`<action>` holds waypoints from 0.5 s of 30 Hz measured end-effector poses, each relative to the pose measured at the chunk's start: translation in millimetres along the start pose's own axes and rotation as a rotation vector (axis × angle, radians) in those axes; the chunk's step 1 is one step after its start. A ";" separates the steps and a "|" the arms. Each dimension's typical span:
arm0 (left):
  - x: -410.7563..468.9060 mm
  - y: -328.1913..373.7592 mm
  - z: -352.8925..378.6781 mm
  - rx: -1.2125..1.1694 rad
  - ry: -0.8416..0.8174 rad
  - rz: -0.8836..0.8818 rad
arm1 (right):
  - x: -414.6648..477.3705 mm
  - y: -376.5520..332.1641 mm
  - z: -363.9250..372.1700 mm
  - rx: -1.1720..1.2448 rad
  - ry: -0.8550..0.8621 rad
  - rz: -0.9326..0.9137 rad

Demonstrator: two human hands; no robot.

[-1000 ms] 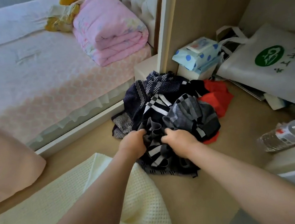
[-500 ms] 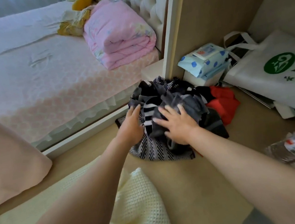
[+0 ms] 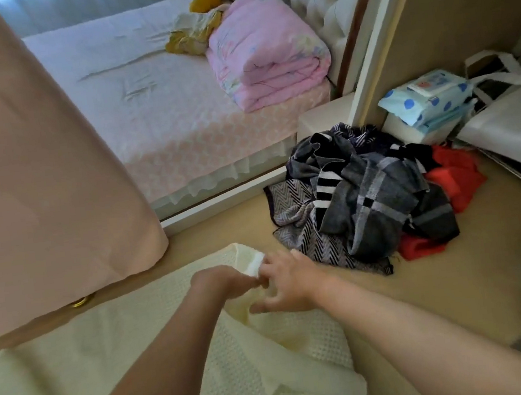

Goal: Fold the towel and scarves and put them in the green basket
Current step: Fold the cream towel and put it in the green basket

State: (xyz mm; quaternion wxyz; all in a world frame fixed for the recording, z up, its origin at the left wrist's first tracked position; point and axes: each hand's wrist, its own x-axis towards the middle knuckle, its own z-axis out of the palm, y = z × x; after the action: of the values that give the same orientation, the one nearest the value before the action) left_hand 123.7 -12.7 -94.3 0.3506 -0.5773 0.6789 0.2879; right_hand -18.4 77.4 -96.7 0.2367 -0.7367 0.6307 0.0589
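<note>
Towel (image 3: 74, 351), cream waffle, on floor (image 3: 426, 275); left grip (image 3: 226, 280) pinching its far corner, right grip (image 3: 288, 287) loose-fingered just beside, holding nothing. Scarves (image 3: 367, 197) heaped near.

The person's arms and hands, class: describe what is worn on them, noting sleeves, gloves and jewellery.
Both arms are bare down to the frame's lower edge: no sleeve shows on the left forearm or the right forearm. The left hand and right hand wear no gloves, and no watch, bracelet or ring is visible.
</note>
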 end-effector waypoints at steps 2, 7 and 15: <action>-6.9 -11.9 5.4 -0.043 -0.082 0.021 | -1.8 -13.5 15.0 -0.125 -0.063 0.020; -18.1 -20.4 5.2 -0.636 0.075 0.309 | -8.7 -8.9 11.9 -0.030 0.012 0.114; -41.2 -2.2 -13.5 -1.304 0.236 0.501 | -14.1 68.1 -46.7 0.194 0.408 0.778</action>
State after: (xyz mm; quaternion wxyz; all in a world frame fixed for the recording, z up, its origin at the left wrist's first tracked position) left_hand 127.5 0.2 -53.0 -0.2191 -0.5234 0.5139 0.6434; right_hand -96.3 64.0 -68.8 0.1358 -0.4155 0.8972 -0.0624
